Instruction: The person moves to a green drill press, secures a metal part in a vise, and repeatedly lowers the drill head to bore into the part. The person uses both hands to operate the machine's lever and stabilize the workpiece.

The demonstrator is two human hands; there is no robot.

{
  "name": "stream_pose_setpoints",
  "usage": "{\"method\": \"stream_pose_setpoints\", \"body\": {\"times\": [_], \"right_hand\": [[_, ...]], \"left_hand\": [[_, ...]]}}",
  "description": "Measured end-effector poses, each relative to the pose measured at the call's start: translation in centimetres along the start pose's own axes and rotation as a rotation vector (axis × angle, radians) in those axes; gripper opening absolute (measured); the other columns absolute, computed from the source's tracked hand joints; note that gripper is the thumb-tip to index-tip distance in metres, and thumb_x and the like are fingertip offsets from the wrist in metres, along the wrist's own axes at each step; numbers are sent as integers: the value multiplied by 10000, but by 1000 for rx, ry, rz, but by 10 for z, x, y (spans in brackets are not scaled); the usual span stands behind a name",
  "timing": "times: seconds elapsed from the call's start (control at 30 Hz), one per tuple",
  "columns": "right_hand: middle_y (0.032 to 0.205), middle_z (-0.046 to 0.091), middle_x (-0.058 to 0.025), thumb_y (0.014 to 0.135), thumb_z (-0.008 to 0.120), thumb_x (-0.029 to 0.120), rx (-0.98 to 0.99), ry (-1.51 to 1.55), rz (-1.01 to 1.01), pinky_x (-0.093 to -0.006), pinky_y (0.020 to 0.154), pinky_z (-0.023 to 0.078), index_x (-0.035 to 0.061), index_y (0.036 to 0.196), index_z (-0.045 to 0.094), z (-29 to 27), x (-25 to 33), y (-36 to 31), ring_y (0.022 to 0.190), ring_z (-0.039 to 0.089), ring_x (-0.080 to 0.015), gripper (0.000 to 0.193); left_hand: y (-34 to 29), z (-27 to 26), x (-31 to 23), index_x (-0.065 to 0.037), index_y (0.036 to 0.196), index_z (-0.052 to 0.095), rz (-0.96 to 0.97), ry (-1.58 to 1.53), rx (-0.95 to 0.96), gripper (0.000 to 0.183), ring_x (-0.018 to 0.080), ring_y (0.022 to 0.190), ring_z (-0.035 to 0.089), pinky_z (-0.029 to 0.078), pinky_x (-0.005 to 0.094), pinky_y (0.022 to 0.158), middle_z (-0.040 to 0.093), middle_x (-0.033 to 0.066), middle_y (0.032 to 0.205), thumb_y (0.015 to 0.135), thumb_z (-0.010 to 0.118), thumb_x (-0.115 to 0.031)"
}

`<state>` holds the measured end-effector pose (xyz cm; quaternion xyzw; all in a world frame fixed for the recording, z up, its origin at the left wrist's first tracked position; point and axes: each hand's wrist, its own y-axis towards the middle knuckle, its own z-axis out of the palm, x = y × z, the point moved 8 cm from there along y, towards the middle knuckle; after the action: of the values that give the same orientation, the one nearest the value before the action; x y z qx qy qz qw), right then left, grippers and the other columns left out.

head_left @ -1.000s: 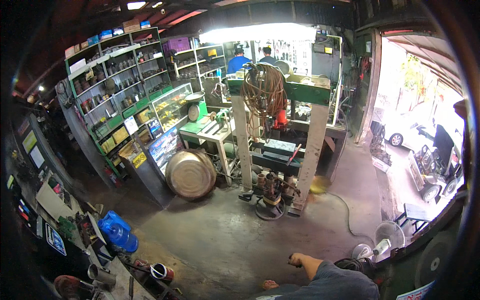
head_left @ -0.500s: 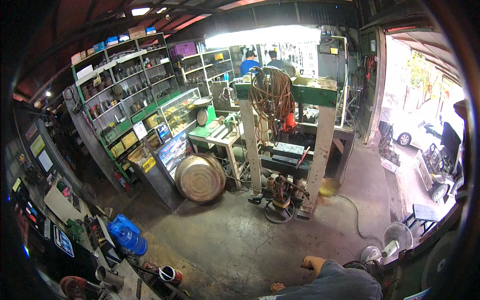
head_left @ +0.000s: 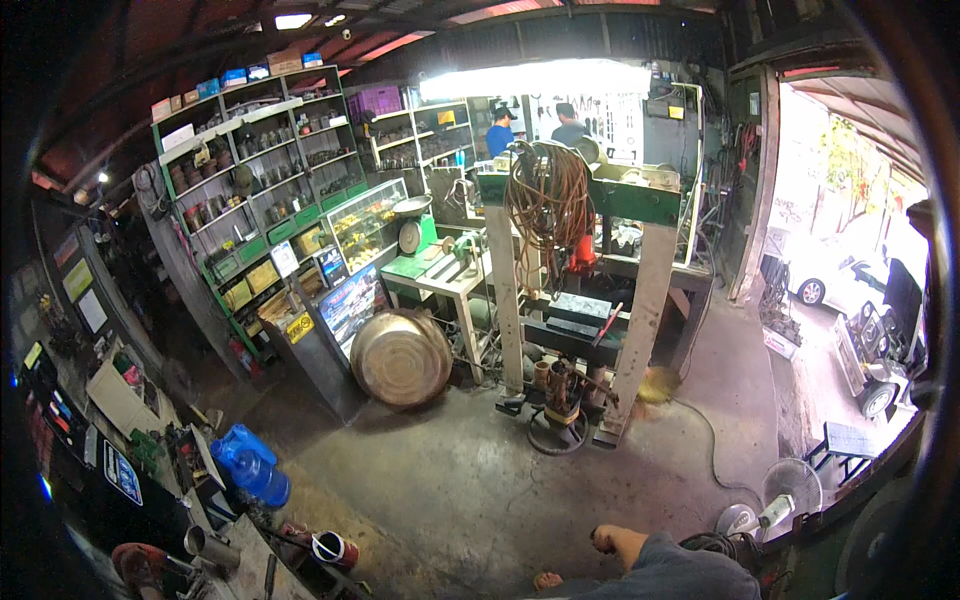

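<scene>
My right arm in a dark grey sleeve (head_left: 670,572) comes in at the lower edge, bent. At its end is my right hand (head_left: 606,539), small and dim over the concrete floor; its fingers are too unclear to make out, and no object shows in it. A small patch of bare skin (head_left: 548,580) shows beside it at the lower edge; I cannot tell whether it is a hand or a foot. My left hand cannot be made out. Nearest to my right arm is a white fan (head_left: 775,510), standing on the floor to the right.
A press frame (head_left: 635,330) with coiled cable (head_left: 547,205) stands ahead. A large round metal disc (head_left: 400,360) leans at a counter. Blue water jugs (head_left: 262,478) and a bucket (head_left: 335,550) are at left. Two people (head_left: 568,128) stand at the back; shelves (head_left: 260,170) line the wall.
The view has shifted slightly. My right arm and hand appear a little lower and further left in the picture. At the back, the two people have changed their posture.
</scene>
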<state>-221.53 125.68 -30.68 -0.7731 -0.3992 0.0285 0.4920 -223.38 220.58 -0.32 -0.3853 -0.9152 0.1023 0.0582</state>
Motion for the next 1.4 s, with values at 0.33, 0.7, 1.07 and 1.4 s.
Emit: {"method": "stream_pose_setpoints", "body": {"times": [0.33, 0.7, 1.07, 1.4], "right_hand": [[912, 673, -102, 988, 614, 206, 17, 111, 147, -471, 679, 479, 89, 962, 744, 0, -21, -12, 776, 571, -276, 177], [867, 723, -116, 1067, 474, 318, -132, 59, -125, -496, 699, 527, 64, 987, 764, 24, -45, 22, 748, 655, -297, 394], [849, 736, -134, 1033, 576, 395, -6, -72, -16, -485, 673, 551, 75, 1008, 786, -3, -17, -10, 730, 681, -292, 384], [1246, 681, -335, 891, 750, 458, -730, 256, -270, -479, 904, 593, 44, 1657, -68, -469, 228, -165, 1069, 720, -417, 1194]], "left_hand": [[6, -4, -13, -81, 1415, 603, 11, 0, -8, 799, 452, 1240, 630, 469, 549, 1045, 672, 288, 1306, 1052, 220, -681], [19, -14, -23, -86, 1423, 595, 47, 23, -6, 796, 453, 1236, 633, 471, 553, 1042, 673, 291, 1304, 1055, 209, -677], [22, -15, -24, -90, 1431, 587, 43, 23, -12, 794, 453, 1233, 636, 473, 557, 1039, 673, 294, 1302, 1058, 197, -673], [19, -13, -9, -94, 1438, 580, 50, 65, 12, 792, 454, 1230, 639, 474, 561, 1036, 673, 296, 1300, 1060, 187, -669]]}}
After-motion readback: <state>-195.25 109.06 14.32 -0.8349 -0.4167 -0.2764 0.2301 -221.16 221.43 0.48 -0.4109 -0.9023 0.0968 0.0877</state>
